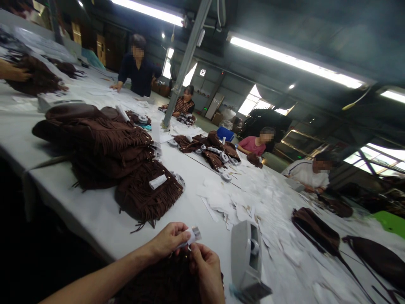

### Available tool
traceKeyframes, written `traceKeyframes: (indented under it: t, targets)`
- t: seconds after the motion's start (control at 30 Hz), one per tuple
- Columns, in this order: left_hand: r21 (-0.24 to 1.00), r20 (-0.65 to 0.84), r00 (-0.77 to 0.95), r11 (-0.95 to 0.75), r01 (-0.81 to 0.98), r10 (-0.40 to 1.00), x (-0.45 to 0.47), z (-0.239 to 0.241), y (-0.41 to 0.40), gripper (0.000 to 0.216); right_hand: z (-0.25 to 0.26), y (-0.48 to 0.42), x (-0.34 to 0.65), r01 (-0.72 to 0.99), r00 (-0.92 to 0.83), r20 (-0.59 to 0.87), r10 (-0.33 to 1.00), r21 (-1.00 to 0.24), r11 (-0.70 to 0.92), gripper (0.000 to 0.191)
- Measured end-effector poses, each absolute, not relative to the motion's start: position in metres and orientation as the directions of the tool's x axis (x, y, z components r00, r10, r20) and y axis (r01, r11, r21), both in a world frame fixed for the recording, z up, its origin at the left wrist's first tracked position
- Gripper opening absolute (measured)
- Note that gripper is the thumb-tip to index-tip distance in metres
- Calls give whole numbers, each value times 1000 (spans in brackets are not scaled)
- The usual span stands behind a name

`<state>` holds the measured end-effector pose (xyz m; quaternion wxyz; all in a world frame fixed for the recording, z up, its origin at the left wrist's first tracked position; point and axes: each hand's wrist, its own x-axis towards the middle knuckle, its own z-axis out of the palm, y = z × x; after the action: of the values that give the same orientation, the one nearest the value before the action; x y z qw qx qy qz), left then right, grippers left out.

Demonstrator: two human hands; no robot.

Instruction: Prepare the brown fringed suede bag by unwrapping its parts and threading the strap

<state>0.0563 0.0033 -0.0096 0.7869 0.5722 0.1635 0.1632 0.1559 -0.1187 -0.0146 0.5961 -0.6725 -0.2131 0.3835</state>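
Observation:
My left hand (169, 240) pinches a small white paper tag (192, 235) with a shiny, see-through end. Close beside it, my right hand (207, 268) has thumb and finger pressed together just below the tag; what lies between them is too small to make out. Under both hands is a dark brown fringed bag (161, 280), partly covered by my forearm and fingers. A grey tape dispenser (247, 257) stands on the table to the right of my right hand.
Brown fringed bags (107, 139) are piled at the left, one with a white roll (157, 182) on top. Paper scraps (218, 196) litter the white table (193, 185). More bags (316, 230) lie at the right. A post (186, 63) rises beyond; several people work around the table.

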Motion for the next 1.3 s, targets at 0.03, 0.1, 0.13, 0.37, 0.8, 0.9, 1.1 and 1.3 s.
traceKeyframes:
  t: [0.03, 0.1, 0.13, 0.37, 0.8, 0.9, 1.1, 1.3]
  targets:
    - [952, -66, 897, 298, -76, 438, 56, -10, 3, 43, -15, -118, 155, -162, 623, -258, 739, -966, -201, 42]
    - [947, -57, 904, 309, -85, 423, 54, -11, 3, 41, -14, -117, 154, -132, 648, -244, 721, -969, -209, 42]
    - [945, -57, 907, 317, -86, 417, 53, -11, 3, 41, -14, -117, 154, -115, 665, -236, 709, -970, -216, 41]
    - [895, -88, 917, 435, -98, 388, 50, -9, 2, 37, -17, -109, 152, -154, 768, -236, 595, -970, -186, 42]
    - [674, -169, 932, 727, -129, 322, 52, -19, 6, 27, -19, -104, 164, 186, 696, -24, 718, -960, -212, 28]
    - [666, -180, 913, 728, -162, 367, 53, -17, 7, 28, -14, -114, 163, 220, 743, 11, 669, -948, -228, 35]
    - [804, -115, 884, 565, -185, 453, 54, -13, 4, 32, 3, -122, 136, 142, 773, -7, 635, -973, -183, 36]
    - [919, 35, 884, 332, -211, 466, 50, -9, -1, 34, 1, -107, 121, -53, 709, -91, 699, -996, -76, 37]
